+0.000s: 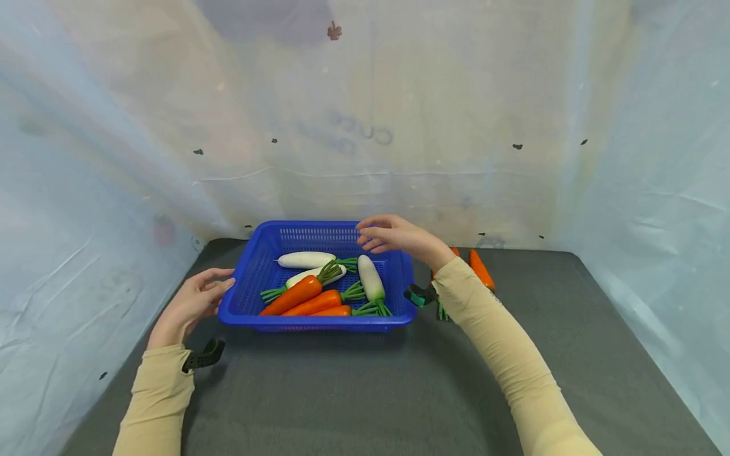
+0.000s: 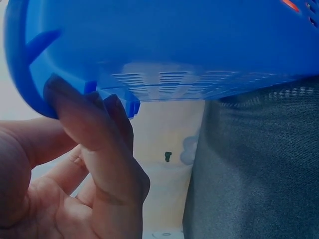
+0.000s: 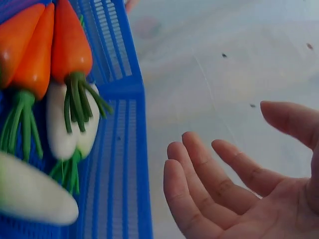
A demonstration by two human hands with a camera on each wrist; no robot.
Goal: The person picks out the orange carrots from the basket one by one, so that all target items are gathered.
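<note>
A blue plastic basket holds three orange carrots and three white radishes, all with green stems. At its left end, my left hand grips the rim; in the left wrist view the fingers reach up to the underside of that rim. My right hand is over the basket's far right corner, fingers spread and slightly bent, holding nothing. In the right wrist view its palm faces the camera, beside the basket's slotted wall.
More carrots lie on the dark grey cloth right of the basket, partly hidden behind the right forearm. Pale plastic sheeting hangs behind the table and along both sides.
</note>
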